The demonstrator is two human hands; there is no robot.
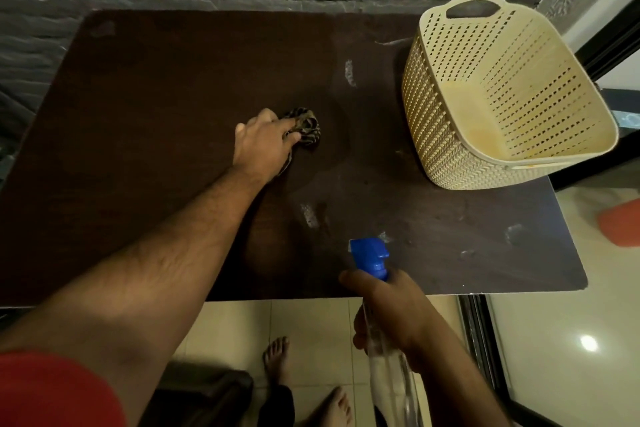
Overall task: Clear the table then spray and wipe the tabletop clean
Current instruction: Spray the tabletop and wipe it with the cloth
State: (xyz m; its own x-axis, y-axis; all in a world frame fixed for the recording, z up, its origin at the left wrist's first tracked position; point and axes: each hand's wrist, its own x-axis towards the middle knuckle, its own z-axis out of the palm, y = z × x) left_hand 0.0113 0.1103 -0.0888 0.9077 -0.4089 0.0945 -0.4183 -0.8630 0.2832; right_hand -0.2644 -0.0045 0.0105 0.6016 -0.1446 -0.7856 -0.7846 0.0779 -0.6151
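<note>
The wiping step appears to be in hand: the dark worktop (138,114) carries almost nothing, and wet patches and streaks of foam show on its right half. On the left, the left half of the surface looks dry and dull, with no spray visible on it. The person's left arm reaches across from the lower left, and the left hand (263,142) presses down on a bunched, striped cloth (306,128) near the middle of the worktop, its fingers curled over and into the folds so that the cloth is gripped against the surface. Just right of the cloth lies a broad damp sheen, with a white foam streak (349,73) further back and another (310,215) nearer the front edge; a smaller smear sits toward the right front corner. The next move likely calls for drawing the cloth rightward and toward the front through these streaks, with steady pressure, then covering the dry left side. At the front, the right hand (391,312) holds a spray bottle (372,258) by the neck, fingers wrapped round it, its blue nozzle pointing over the worktop's front edge; the clear body hangs below over the tiled floor. At the right rear corner stands a cream basket (450,121), tilted and apparently empty, touching the worktop. It covers that corner, so it would probably have to be lifted or shifted for the wipe to reach beneath it.
</note>
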